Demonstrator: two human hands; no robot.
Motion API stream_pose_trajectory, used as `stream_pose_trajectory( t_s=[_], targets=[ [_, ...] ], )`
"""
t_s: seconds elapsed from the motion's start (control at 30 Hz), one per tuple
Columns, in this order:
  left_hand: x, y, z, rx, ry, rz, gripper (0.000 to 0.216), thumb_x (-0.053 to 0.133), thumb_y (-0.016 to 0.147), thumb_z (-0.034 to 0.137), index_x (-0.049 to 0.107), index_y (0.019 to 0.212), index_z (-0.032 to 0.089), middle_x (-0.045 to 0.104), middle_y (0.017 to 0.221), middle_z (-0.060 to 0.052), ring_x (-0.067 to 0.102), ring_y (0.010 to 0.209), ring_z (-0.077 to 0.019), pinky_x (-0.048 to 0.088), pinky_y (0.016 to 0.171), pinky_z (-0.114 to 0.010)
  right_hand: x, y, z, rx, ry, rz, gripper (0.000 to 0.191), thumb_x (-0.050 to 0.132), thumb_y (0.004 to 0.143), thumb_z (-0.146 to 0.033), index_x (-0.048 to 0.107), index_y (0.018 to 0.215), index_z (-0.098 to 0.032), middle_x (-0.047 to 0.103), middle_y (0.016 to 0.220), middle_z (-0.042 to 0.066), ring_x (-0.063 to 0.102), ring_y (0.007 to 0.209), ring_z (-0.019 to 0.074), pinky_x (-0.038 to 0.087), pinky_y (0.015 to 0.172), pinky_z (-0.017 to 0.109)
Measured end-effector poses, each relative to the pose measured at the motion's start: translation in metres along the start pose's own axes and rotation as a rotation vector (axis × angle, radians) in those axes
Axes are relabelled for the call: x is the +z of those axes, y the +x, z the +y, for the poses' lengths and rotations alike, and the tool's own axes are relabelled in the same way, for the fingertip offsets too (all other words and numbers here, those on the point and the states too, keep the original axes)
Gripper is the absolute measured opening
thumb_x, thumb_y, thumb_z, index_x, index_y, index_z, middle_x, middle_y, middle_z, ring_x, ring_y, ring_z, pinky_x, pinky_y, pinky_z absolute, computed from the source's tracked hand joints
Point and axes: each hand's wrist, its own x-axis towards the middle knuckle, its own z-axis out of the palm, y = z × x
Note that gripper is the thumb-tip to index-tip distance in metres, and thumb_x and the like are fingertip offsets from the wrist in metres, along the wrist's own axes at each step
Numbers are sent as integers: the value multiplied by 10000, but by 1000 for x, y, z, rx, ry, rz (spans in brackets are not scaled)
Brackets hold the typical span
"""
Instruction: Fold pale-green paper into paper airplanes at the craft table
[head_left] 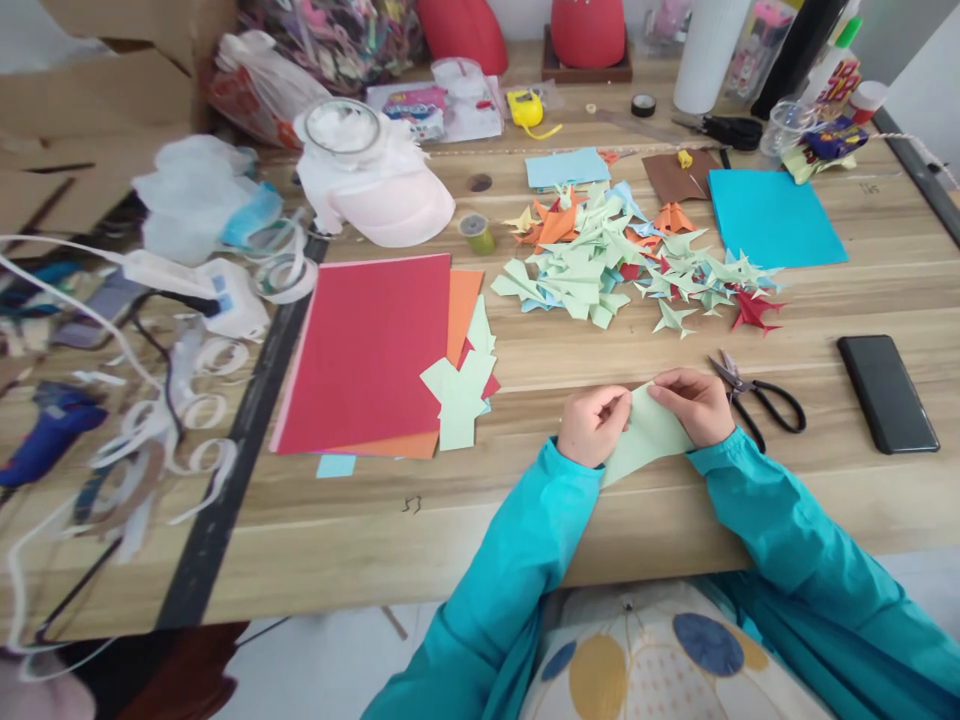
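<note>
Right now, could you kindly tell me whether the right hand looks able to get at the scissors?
Probably yes: the scissors lie close beside the right hand, with nothing seen lying over them, though that hand pinches the pale green paper and would likely need to let go first.

Bare wood on the table (300,545) leaves a free lane along the near edge, left of the left hand (591,425). A gap also lies open between that hand and the cut paper strips (459,405). The green paper (649,435) spans the space between the hands. Ahead, wood is passable up to the folded paper pile (589,262), which blocks the way back. Scissors (772,392) lie just beside the right hand (697,405); past them, room opens before the phone (889,395). A glue gun (49,430) and white box (234,302) obstruct the far left.
</note>
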Motion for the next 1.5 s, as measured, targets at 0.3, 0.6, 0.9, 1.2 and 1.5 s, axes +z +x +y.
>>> stream_pose_trajectory(
  t_s=[0.3,0.6,0.9,1.2,1.5],
  targets=[
    [-12,4,-7,-28,99,4,196,506,791,283,636,725,152,549,468,19,511,421,-92,406,462,-204,-10,9,-3,35,38,170,224,791,511,-319,671,636,-176,652,576,-16,556,487,104,445,467,229],
    [-36,10,-16,-182,72,22,236,577,740,366,629,689,142,534,493,21,460,434,-84,372,437,-206,-24,20,-5,-7,10,345,220,789,507,-294,683,657,-172,650,584,-24,564,527,108,450,526,239],
    [-32,13,-7,-356,-271,-9,345,685,620,439,607,750,129,581,677,-12,556,529,-110,460,403,-212,-32,26,4,-128,-266,401,278,713,624,-368,664,791,-151,660,706,29,600,620,155,500,606,311],
    [-27,16,-16,-529,-399,115,384,683,597,483,560,693,132,560,504,24,532,369,-104,456,319,-206,-11,0,-5,-876,-984,-396,430,660,717,-394,570,1076,-174,568,1136,146,539,1037,266,464,861,420],
    [-34,8,-18,-235,100,318,200,571,750,273,594,912,156,639,795,-37,535,468,-80,465,422,-207,-4,-1,10,-952,-1140,-464,244,478,827,-175,601,1031,-122,626,1091,151,516,1119,267,449,900,446]
  ],
)
